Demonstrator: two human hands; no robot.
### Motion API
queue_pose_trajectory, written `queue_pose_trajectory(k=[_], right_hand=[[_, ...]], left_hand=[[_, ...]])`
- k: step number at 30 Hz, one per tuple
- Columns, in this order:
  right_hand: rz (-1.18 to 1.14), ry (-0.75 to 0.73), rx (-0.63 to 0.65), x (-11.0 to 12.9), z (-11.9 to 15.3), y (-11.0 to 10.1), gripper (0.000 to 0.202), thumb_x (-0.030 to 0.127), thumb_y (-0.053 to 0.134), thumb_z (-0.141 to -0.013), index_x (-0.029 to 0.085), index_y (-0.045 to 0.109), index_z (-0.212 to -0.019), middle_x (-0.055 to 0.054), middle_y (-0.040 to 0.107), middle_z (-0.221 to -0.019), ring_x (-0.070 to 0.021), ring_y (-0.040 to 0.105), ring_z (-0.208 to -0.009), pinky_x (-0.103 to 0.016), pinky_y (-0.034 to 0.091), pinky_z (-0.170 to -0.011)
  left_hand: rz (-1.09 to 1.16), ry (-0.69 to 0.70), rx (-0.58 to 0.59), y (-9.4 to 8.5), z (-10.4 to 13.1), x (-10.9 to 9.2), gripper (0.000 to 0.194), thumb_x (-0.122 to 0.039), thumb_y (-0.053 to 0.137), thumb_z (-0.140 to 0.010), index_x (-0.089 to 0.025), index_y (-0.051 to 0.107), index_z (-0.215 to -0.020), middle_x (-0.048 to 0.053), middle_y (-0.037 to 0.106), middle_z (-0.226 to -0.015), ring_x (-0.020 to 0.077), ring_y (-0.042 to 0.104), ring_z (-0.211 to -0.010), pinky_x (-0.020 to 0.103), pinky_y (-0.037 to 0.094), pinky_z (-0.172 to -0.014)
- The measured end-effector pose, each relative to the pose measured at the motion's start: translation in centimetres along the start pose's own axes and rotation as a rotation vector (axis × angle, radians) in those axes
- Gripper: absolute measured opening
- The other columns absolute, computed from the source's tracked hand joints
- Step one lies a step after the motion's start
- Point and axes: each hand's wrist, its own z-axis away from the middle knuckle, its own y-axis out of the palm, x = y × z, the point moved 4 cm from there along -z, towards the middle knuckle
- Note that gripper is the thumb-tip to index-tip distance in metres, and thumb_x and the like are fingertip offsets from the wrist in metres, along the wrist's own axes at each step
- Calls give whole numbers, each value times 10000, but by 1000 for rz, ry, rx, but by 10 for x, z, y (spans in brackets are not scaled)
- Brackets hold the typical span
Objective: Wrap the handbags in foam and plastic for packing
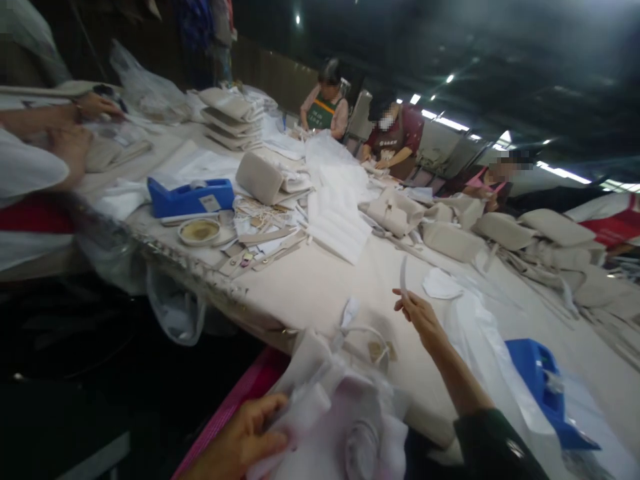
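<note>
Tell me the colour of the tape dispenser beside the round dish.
Blue tape dispenser, clearest in the head view.

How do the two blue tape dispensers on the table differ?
The far dispenser sits across the table beside a round dish, fully in view. The near dispenser lies by the person's right arm, partly under clear plastic and turned differently. Both are blue and rest on the table.

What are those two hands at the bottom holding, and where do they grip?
The right hand pinches a thin white strip by its lower end. The left hand grips the edge of a bundle of white wrapping.
</note>
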Motion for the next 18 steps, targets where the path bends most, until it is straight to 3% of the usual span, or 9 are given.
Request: queue_pose_trajectory(k=[2, 5, 9, 14, 18], right_hand=[[-139, -22, 153, 16, 39, -7, 554, 544, 317, -949, 166, 671, -1145, -64, 651, -855, -167, 517, -666, -297, 451, -639], [-235, -29, 343, 43, 101, -23, 413, 548, 485, -880, 207, 690, -987, -58, 657, -913, -197, 545, -781, -295, 449, -700], [-129, -7, 529, 57, 166, -29, 275, 474, 556, -824, 219, 610, -738, -10, 574, -671, -185, 527, -656, -277, 408, -601], [209, -19, 680, 51, 218, -13, 259, 450, 459, -873, 253, 590, -766, -28, 629, -680, -200, 569, -623, -285, 384, -561], [269, 2, 752, 52, 240, 12, 254, 420, 403, -875, 254, 579, -800, -48, 641, -659, -218, 593, -601, -298, 397, -562]], left_hand=[[39, 2, 20, 0, 2, 1, 497, -530, 793, -668, -130, 651, -926, 37, 627, -840, 155, 565, -742, 222, 424, -629], [66, -2, 35, 2, 4, -1, 493, -516, 785, -685, -125, 642, -950, 39, 597, -828, 124, 524, -670, 192, 406, -549], [15, 56, 15, 4, 7, -9, 464, -511, 779, -695, -131, 668, -939, 31, 463, -865, 118, 464, -670, 156, 388, -420], [18, 83, 7, 2, 9, -9, 444, -482, 778, -707, -130, 692, -965, 31, 378, -954, 101, 461, -678, 154, 429, -409], [45, 94, 20, -1, 9, -6, 456, -467, 771, -720, -140, 688, -1027, 59, 398, -1043, 115, 489, -706, 169, 464, -418]])
